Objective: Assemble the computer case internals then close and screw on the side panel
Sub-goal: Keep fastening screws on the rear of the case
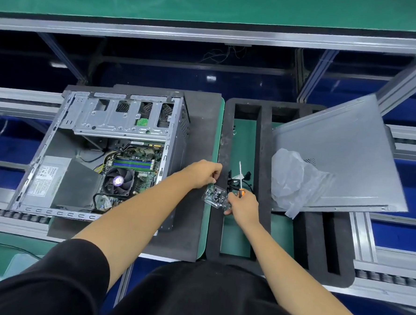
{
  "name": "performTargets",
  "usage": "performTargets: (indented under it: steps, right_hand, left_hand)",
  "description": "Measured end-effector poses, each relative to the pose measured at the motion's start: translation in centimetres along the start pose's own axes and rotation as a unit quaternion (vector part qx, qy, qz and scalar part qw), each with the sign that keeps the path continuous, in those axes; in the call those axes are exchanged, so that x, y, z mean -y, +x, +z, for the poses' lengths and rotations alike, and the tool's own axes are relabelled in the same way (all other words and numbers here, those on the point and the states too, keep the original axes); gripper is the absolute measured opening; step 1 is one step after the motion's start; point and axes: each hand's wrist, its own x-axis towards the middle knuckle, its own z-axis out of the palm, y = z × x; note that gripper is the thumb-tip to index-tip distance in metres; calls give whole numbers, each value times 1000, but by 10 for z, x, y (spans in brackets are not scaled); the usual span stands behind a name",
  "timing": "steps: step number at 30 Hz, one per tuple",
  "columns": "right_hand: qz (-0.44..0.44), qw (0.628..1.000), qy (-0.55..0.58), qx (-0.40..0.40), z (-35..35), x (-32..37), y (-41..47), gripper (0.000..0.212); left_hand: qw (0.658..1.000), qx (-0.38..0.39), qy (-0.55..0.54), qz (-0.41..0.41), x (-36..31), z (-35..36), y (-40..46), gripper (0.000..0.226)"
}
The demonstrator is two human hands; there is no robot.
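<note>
An open grey computer case (100, 155) lies on its side on a black foam mat (198, 132) at the left, with motherboard, CPU fan (117, 182) and power supply (47, 179) visible inside. My left hand (204, 173) pinches the top edge of a small clear plastic bag (214, 196) holding small dark parts. My right hand (244, 205) grips the bag's lower right edge, just beside the case's right wall. An orange-handled screwdriver (241, 181) sits just above my right hand; I cannot tell whether the hand holds it. The grey side panel (336, 150) lies tilted on the black foam tray (264, 175).
A crumpled clear plastic bag (295, 182) rests on the side panel's near left corner. Black cables (234, 183) lie in the tray's green-floored slot. Aluminium conveyor rails (366, 254) run left and right under the mats. A green shelf (211, 4) spans the top.
</note>
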Motion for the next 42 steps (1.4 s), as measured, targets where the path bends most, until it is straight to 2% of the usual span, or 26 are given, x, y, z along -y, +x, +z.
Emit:
performTargets:
  steps: [7, 12, 16, 21, 24, 29, 42]
  right_hand:
    - [-4, 1000, 15, 9, -1, -2, 2, 22]
    - [-5, 1000, 19, 9, -1, -2, 3, 29]
    - [2, 1000, 18, 14, -1, -2, 4, 27]
    - [1, 1000, 21, 18, -2, 0, 3, 29]
    - [2, 999, 28, 17, -3, -1, 4, 29]
    - [6, 999, 26, 26, -5, -2, 4, 29]
    - [1, 1000, 16, 27, -6, 3, 3, 35]
  left_hand:
    - [999, 40, 5, -7, -1, 0, -3, 10]
    - [997, 64, 29, -39, -4, -1, -5, 17]
    - [997, 63, 31, -30, -9, 1, -6, 16]
    - [994, 100, 42, -31, -12, -1, -4, 22]
    - [997, 77, 16, -1, -11, 1, -1, 29]
    - [997, 38, 30, 61, -17, 8, 2, 21]
    - [993, 30, 85, 81, -12, 15, 5, 6]
